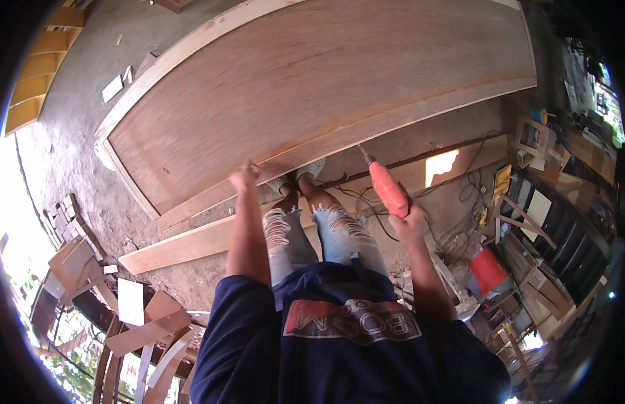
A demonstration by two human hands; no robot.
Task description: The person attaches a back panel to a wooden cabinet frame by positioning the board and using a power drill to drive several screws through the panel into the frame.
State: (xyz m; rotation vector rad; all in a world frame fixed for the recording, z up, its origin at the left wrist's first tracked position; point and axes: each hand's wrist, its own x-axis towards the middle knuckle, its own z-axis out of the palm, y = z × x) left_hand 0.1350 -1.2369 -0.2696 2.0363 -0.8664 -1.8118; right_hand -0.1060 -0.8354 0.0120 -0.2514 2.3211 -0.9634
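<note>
A large wooden panel [339, 67], framed along its edges with paler strips, lies in front of me. My right hand [410, 222] is wrapped around the rear of a red power drill [389, 190]. The drill's bit points up and left toward the panel's near edge, slightly apart from it. Over the near frame strip [393, 124], left of my feet, is my left hand [245, 177]. Its fingers are drawn together in a pinch, slightly blurred, and whatever they hold is too small to make out.
A long board [184, 244] lies on the floor by my feet, with black cables [470, 192] at right. Wood offcuts [154, 333] are heaped at lower left. A red container [487, 271] and scrap wood crowd the right. Small blocks [73, 222] sit at far left.
</note>
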